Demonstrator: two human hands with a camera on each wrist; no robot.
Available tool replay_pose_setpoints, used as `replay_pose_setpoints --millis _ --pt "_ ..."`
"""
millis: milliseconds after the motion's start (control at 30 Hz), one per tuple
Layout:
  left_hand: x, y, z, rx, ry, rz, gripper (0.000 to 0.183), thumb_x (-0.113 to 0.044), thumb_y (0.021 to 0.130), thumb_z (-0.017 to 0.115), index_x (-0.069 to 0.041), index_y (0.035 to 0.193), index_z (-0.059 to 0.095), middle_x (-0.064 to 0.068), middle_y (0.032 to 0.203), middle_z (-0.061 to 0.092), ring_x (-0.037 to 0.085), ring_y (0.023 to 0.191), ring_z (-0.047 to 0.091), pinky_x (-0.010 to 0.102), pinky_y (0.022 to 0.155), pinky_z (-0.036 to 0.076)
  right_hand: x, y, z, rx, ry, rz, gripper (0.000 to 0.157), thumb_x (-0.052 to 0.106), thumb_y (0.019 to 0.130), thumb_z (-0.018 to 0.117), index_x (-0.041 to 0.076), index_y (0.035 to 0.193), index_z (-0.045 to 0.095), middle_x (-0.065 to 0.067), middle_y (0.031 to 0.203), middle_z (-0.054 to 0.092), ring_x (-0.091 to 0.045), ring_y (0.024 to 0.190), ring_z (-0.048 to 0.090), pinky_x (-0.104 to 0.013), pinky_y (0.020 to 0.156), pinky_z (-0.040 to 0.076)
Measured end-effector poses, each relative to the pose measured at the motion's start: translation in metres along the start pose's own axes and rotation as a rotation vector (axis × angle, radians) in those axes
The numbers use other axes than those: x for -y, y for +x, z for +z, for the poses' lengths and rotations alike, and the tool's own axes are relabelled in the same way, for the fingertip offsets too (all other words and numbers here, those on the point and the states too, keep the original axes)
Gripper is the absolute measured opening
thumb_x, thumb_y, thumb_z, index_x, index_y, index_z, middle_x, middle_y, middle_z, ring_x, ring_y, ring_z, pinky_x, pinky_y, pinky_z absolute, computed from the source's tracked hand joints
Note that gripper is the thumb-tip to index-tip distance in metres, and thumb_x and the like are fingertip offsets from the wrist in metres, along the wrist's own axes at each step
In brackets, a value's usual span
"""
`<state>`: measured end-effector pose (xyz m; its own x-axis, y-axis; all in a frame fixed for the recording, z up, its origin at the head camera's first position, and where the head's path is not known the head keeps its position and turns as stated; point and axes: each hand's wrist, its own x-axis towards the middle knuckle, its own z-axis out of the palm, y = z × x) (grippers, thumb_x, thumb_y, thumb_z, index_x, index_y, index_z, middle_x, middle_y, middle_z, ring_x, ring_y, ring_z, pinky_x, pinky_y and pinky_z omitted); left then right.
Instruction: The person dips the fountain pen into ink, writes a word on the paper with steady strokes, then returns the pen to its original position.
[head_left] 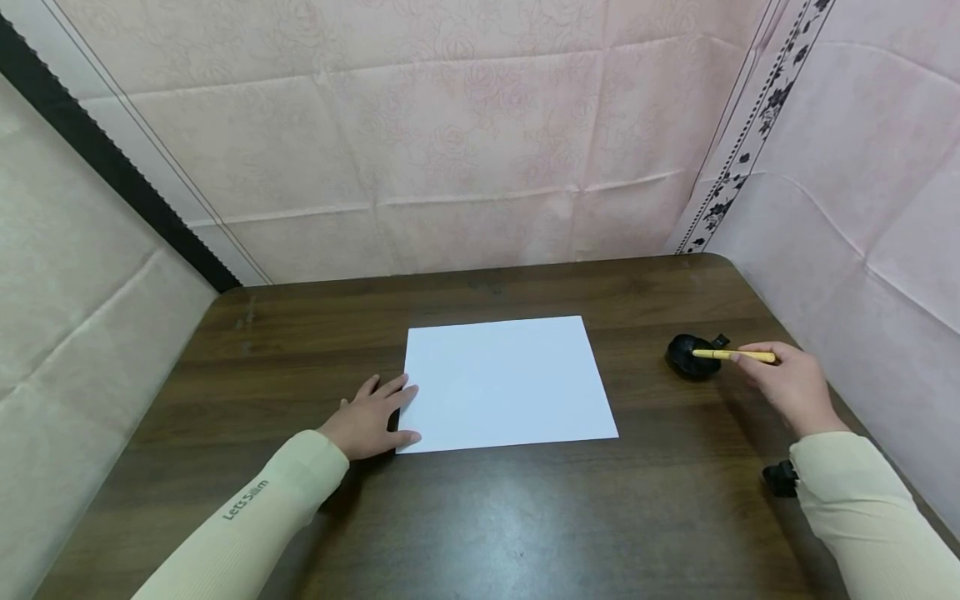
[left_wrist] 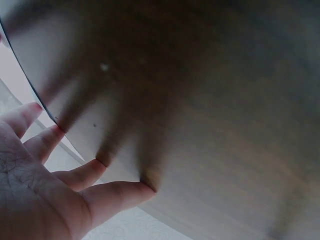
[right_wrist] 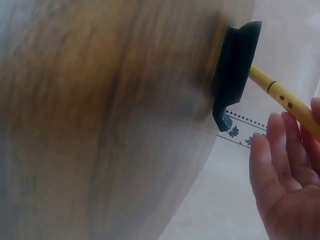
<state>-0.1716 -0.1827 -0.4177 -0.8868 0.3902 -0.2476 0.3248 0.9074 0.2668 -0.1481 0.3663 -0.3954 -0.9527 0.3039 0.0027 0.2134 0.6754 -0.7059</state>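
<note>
A blank white sheet of paper lies on the brown wooden table. My left hand rests at its left edge with fingers spread, the thumb and some fingertips on the paper; the left wrist view shows the fingertips touching down. At the right, my right hand pinches a yellow brush by its handle. The brush's far end dips into a small black ink dish with a short projecting tab. In the right wrist view the dish hides the brush's tip.
The table has rounded far corners. Pale patterned cloth hangs behind it and at both sides, close to the right hand. A black strap piece sits at the right wrist.
</note>
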Motion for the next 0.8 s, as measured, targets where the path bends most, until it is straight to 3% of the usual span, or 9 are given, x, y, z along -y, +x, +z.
replay_pose_setpoints --millis 200,433,567,667,800 --pt "-0.0001 -0.0001 -0.001 0.004 0.003 -0.003 0.078 -0.051 0.087 0.065 -0.018 0.151 0.036 0.009 0.159 0.025 0.049 0.142 0.017 0.077 0.096 0.025 0.0009 -0.0012 -0.0015 -0.019 -0.015 -0.013 0.049 0.037 0.095 0.059 -0.004 0.122 0.06 0.001 0.084 0.063 -0.006 0.065 0.056 -0.028 0.052 0.042" --pt "-0.0003 -0.0013 -0.0019 0.008 0.001 -0.002 0.077 -0.051 0.088 0.064 -0.018 0.151 0.036 0.009 0.159 0.025 0.049 0.142 0.017 0.077 0.095 0.025 0.0018 -0.0018 -0.0014 -0.013 -0.015 -0.003 0.051 0.036 0.096 0.057 -0.006 0.124 0.057 -0.017 0.099 0.063 -0.007 0.065 0.055 -0.027 0.052 0.043" --pt "-0.0001 -0.0021 -0.002 0.002 0.004 0.006 0.076 -0.051 0.088 0.064 -0.017 0.15 0.036 0.009 0.158 0.026 0.05 0.141 0.018 0.077 0.095 0.026 0.003 -0.0019 -0.0014 -0.013 0.016 0.01 0.051 0.035 0.096 0.057 -0.006 0.126 0.056 -0.02 0.105 0.059 -0.006 0.066 0.055 -0.027 0.052 0.044" --pt "-0.0003 -0.0026 -0.002 0.0 0.007 0.009 0.076 -0.051 0.088 0.064 -0.017 0.15 0.037 0.009 0.158 0.026 0.05 0.141 0.019 0.077 0.095 0.026 0.0036 -0.0012 -0.0018 -0.019 0.058 0.021 0.05 0.033 0.096 0.058 -0.006 0.126 0.056 -0.012 0.103 0.058 -0.002 0.067 0.056 -0.025 0.054 0.047" --pt "-0.0008 -0.0026 -0.0018 0.0 0.008 0.008 0.076 -0.051 0.088 0.064 -0.017 0.15 0.037 0.009 0.158 0.026 0.05 0.141 0.019 0.077 0.094 0.026 0.0044 0.0009 -0.0037 -0.037 0.125 0.039 0.041 0.03 0.094 0.061 -0.002 0.12 0.059 0.011 0.086 0.057 0.0 0.066 0.056 -0.024 0.056 0.049"
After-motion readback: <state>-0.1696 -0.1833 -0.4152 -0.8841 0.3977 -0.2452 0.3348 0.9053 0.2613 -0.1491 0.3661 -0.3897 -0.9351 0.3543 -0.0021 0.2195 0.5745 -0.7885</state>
